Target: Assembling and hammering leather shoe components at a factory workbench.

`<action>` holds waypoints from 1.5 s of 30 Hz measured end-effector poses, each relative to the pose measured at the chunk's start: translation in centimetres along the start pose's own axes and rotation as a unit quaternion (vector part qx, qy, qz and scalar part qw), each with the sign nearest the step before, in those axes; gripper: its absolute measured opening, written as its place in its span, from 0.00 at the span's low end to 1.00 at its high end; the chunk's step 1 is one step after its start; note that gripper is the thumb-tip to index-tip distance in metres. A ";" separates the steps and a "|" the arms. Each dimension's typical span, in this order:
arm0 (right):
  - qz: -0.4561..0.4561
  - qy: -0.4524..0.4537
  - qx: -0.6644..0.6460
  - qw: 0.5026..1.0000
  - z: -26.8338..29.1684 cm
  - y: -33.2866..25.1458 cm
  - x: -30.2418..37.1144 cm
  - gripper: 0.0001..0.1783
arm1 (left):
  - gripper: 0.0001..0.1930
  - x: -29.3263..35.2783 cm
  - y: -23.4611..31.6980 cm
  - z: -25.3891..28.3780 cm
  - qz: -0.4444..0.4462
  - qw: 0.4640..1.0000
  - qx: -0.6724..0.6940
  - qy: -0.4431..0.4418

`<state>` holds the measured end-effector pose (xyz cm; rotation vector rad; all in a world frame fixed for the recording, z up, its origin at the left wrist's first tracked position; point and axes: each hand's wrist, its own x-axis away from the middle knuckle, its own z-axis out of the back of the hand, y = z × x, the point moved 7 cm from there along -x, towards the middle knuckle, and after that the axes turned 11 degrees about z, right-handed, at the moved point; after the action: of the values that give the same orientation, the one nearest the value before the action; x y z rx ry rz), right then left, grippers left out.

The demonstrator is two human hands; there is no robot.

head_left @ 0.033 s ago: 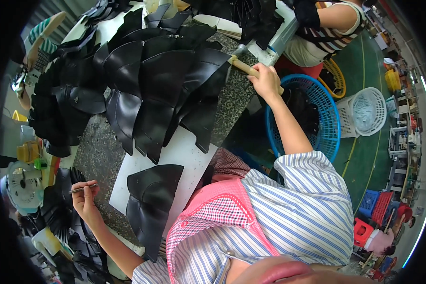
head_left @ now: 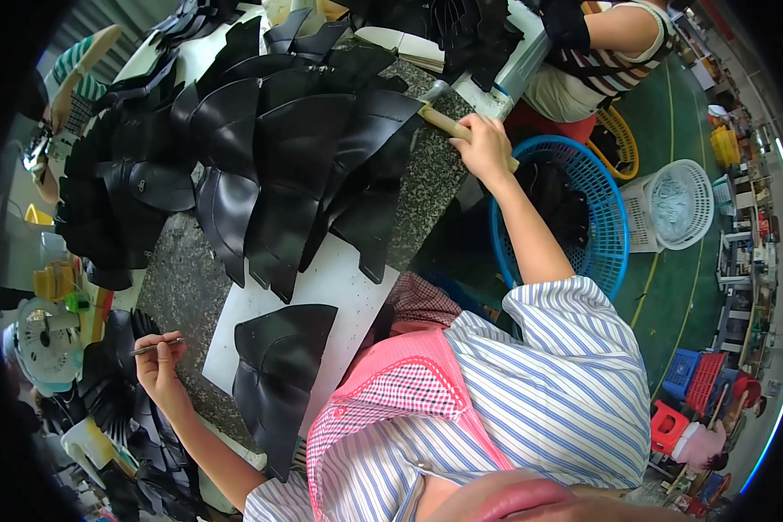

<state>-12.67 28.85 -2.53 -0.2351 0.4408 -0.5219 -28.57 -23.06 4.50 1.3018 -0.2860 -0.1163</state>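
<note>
A hammer with a pale wooden handle [head_left: 445, 122] is gripped in my right hand [head_left: 485, 150], over the right edge of the speckled work table. Its metal head lies beyond the hand, beside the pile of black leather pieces [head_left: 296, 148]. My left hand [head_left: 157, 365] pinches a thin metal rod [head_left: 153, 347], held level near the table's left edge. Between my arms, a single curved black leather piece [head_left: 283, 357] lies on a white board [head_left: 352, 270], close to my apron. Neither hand touches it. Tips of the piled pieces overlap the board's far end.
A blue basket [head_left: 619, 235] with dark contents stands right of the table, with yellow and white baskets [head_left: 687, 187] beyond. A co-worker in stripes sits at far right by a grey machine arm [head_left: 524, 61]. Another person's arms show at far left; a fan [head_left: 48, 344] stands below.
</note>
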 end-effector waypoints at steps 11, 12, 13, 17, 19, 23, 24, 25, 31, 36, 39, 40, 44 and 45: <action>0.411 0.079 -0.451 0.788 11.7 -19.6 4.4 0.15 | 0.09 -4.8 0.9 0.4 -0.060 0.814 -0.560 0.145; 0.458 0.088 -0.483 0.741 14.4 -21.8 4.8 0.16 | 0.10 -6.4 -0.4 1.1 -0.067 0.761 -0.626 0.156; 0.509 0.151 -0.525 0.665 15.9 -22.7 5.2 0.15 | 0.11 -7.8 0.0 0.3 -0.043 0.768 -0.619 0.156; 0.520 -0.069 -0.706 0.476 16.5 -29.3 5.2 0.21 | 0.16 -9.6 -2.3 2.8 -0.052 0.775 -0.600 0.191; 0.571 -0.239 -0.699 0.358 15.9 -31.2 6.1 0.31 | 0.16 -10.8 -3.1 3.4 0.007 0.757 -0.627 0.183; 0.508 -0.176 -0.779 0.322 14.0 -30.2 6.9 0.28 | 0.14 -13.7 -3.9 4.1 -0.034 0.725 -0.660 0.194; 0.515 -0.163 -0.766 0.349 13.7 -30.3 6.8 0.20 | 0.14 -14.0 -4.6 4.7 -0.012 0.721 -0.667 0.187; 0.521 -0.148 -0.750 0.380 13.6 -30.0 6.3 0.14 | 0.14 -14.7 -4.6 4.7 -0.015 0.725 -0.663 0.185; 0.410 -0.224 -0.725 0.506 9.8 -30.5 4.9 0.15 | 0.15 -17.3 -5.3 4.4 0.050 0.743 -0.661 0.094; 0.559 -0.256 -0.717 0.327 12.8 -34.4 5.8 0.29 | 0.14 -15.5 -6.7 5.8 0.103 0.733 -0.669 0.071; 0.527 -0.263 -0.766 0.255 12.5 -34.6 6.0 0.23 | 0.14 -14.9 -7.1 6.4 0.090 0.745 -0.655 0.085; 0.527 -0.265 -0.765 0.258 12.6 -34.6 5.9 0.23 | 0.13 -14.8 -6.9 6.5 0.076 0.752 -0.648 0.093; 0.485 -0.343 -0.772 0.226 12.7 -34.1 4.6 0.19 | 0.12 -14.0 -5.9 6.6 0.013 0.768 -0.620 0.161; 0.478 -0.342 -0.777 0.226 12.9 -33.0 3.7 0.23 | 0.12 -14.9 -4.8 5.1 0.002 0.766 -0.625 0.152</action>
<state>-17.96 0.42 18.28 -1.9389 -0.0464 1.5698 -43.91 -25.48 -0.98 -0.0395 0.1009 -0.0622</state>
